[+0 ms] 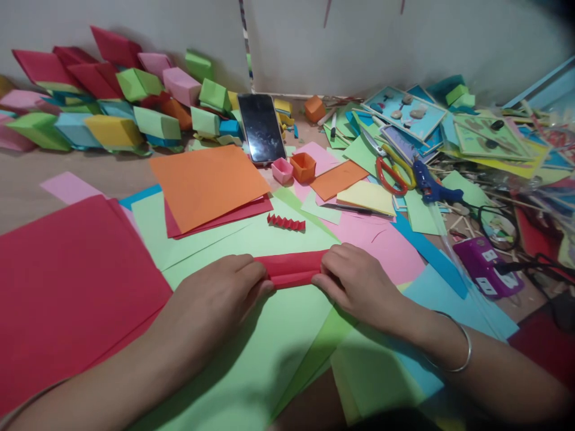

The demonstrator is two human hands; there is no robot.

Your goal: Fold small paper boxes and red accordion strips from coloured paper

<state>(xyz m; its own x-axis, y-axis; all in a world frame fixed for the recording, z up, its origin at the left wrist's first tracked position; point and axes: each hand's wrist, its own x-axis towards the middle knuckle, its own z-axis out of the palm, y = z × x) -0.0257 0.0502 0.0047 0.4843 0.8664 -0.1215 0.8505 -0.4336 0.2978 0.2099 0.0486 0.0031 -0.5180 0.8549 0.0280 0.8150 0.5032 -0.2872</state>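
Observation:
A strip of red paper point(294, 269), folded lengthwise, is stretched between my two hands over light green sheets point(269, 341). My left hand point(229, 287) pinches its left end, fingers behind and thumb in front. At the other end my right hand point(354, 278) grips it the same way; a thin bangle circles that wrist. Just beyond the strip lies a small zigzag-pleated red paper piece point(286, 222). Large red sheets point(76, 281) lie beside my left forearm. An orange sheet point(209, 182) rests on red paper behind my left hand.
Folded paper boxes point(114, 131) line the wall at left. A phone point(262, 129) stands behind two tiny paper boxes point(303, 167). To the right are scissors point(390, 173), a blue glue gun point(433, 184), and a purple power socket point(487, 267) with black cables.

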